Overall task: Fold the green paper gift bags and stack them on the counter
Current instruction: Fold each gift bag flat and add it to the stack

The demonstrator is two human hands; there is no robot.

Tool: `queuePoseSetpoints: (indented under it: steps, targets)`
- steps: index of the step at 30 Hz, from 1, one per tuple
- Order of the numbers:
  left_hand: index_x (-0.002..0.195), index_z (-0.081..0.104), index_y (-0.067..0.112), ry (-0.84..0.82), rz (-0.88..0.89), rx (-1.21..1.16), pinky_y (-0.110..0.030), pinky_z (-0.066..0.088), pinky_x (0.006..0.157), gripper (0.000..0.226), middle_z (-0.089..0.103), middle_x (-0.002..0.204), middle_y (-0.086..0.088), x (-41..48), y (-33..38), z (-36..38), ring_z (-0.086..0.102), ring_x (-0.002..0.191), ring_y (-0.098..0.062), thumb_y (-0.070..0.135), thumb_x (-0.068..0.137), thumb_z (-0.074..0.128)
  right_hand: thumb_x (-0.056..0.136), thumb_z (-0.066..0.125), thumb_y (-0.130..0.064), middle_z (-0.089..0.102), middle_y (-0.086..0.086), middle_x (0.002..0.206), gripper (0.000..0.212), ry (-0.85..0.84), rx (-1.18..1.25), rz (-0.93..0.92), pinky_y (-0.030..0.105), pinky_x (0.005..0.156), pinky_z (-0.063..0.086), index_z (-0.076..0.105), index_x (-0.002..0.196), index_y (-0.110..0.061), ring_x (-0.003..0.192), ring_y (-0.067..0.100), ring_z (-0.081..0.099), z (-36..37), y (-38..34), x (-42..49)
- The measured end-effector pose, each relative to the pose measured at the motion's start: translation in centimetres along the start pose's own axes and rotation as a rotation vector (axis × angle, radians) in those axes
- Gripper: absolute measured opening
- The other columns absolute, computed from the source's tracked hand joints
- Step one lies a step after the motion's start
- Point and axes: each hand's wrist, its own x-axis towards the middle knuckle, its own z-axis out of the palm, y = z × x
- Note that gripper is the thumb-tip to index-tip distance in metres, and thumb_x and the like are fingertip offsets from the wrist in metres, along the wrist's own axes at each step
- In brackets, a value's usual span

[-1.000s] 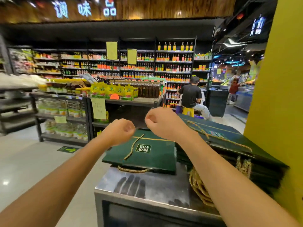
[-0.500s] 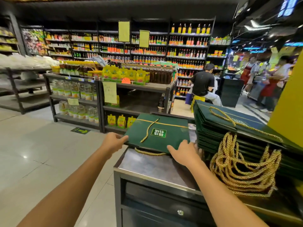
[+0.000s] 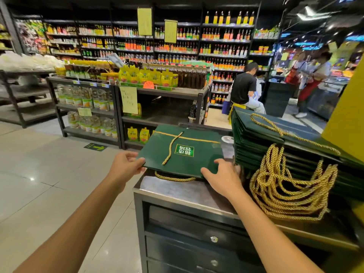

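Down from two raised fists a second ago, clear of everything; half a second ago only arriving at the near edge; now settled on the bag (image 3: 183, 154). Pinching its near-left corner with the left hand (image 3: 126, 168), thumb on top, fingers curled beneath. Laid over the near-right corner, the right hand (image 3: 222, 176), fingers spread fairly flat, thumb along the near edge; cannot tell about any hooking underneath. Bag between the two hands and reaching away beyond them, flat, label (image 3: 184, 150) up, gold cord (image 3: 172, 148) across the top. Lying on the counter (image 3: 177, 189) or barely off it, cannot tell which, with the left-hand corner out past the counter's end. One loop (image 3: 173, 177) poking out beneath, between the hands. Stack (image 3: 275, 138) of folded bags just right of the right hand, close beside its fingers; rope handles (image 3: 285, 186) spilling down right of that wrist. Clear cup (image 3: 227, 143) just beyond the right fingertips, between bag and stack. Reads as fold finished and grip taken for the transfer. Likely next: lift, carry rightward, set squared on the stack. Worth watching: loop snagging the counter edge, cup in the path, cord slipping off. Number of bags left to fold not visible.
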Motion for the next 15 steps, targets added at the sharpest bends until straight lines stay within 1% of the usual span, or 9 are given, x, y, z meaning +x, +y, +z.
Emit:
queuePoseSetpoints:
  steps: [2,4,6,8,10,13,15]
  targets:
    - [0.114,0.063,0.002,0.029,0.010,0.021,-0.024,0.052,0.064,0.018,0.069,0.089,-0.012,-2.1,-0.2,-0.5,0.064,0.069,-0.015,0.006,0.097,0.065,0.098,0.047,-0.059,0.052,0.011,0.142,0.059,-0.007,-0.121,-0.049,0.048,0.107,0.038,0.052,0.142,-0.021,0.134,0.038,0.036,0.4,0.3,-1.1]
    - [0.113,0.060,0.004,0.053,-0.002,-0.015,-0.027,0.052,0.066,0.018,0.067,0.088,-0.010,-3.9,-0.9,-1.1,0.062,0.072,-0.018,0.007,0.096,0.065,0.105,0.038,-0.048,0.053,0.007,0.142,0.045,-0.002,-0.224,-0.119,0.049,0.109,0.036,0.053,0.142,-0.026,0.132,0.038,0.037,0.4,0.7,-2.1]
    - [0.114,0.060,0.004,0.073,-0.006,-0.016,-0.030,0.052,0.067,0.019,0.068,0.091,-0.012,-5.7,-1.6,-1.7,0.061,0.073,-0.020,0.010,0.096,0.066,0.109,0.032,-0.034,0.055,0.002,0.142,0.039,0.004,-0.268,-0.204,0.047,0.110,0.035,0.051,0.142,-0.030,0.128,0.035,0.041,0.2,1.5,-3.1]
    - [0.113,0.060,0.005,0.091,-0.003,-0.019,-0.032,0.050,0.067,0.019,0.068,0.091,-0.012,-7.5,-1.9,-2.0,0.058,0.072,-0.020,0.011,0.096,0.066,0.109,0.033,-0.029,0.057,-0.001,0.139,0.038,0.020,-0.259,-0.252,0.044,0.108,0.036,0.053,0.142,-0.031,0.125,0.033,0.044,0.1,2.5,-4.2]
    - [0.111,0.059,0.007,0.102,0.004,-0.010,-0.031,0.049,0.065,0.017,0.069,0.088,-0.009,-9.2,-2.0,-2.2,0.057,0.071,-0.020,0.014,0.097,0.065,0.108,0.036,-0.029,0.059,-0.003,0.138,0.038,0.056,-0.249,-0.296,0.041,0.107,0.035,0.056,0.140,-0.031,0.124,0.031,0.046,-0.1,3.3,-5.4]
    - [0.110,0.057,0.010,0.088,0.001,0.004,-0.030,0.049,0.065,0.015,0.070,0.085,-0.009,-11.3,-2.1,-2.3,0.057,0.071,-0.018,0.017,0.098,0.063,0.106,0.040,-0.026,0.060,-0.002,0.136,0.037,0.090,-0.212,-0.321,0.038,0.107,0.034,0.061,0.136,-0.029,0.124,0.029,0.045,-0.6,4.0,-7.3]
    - [0.109,0.057,0.010,0.086,-0.002,0.016,-0.029,0.047,0.064,0.014,0.070,0.085,-0.009,-12.2,-2.2,-2.4,0.057,0.069,-0.017,0.018,0.099,0.063,0.105,0.042,-0.025,0.061,-0.001,0.132,0.036,0.103,-0.193,-0.330,0.039,0.105,0.037,0.063,0.134,-0.028,0.122,0.028,0.045,-1.1,4.4,-8.2]
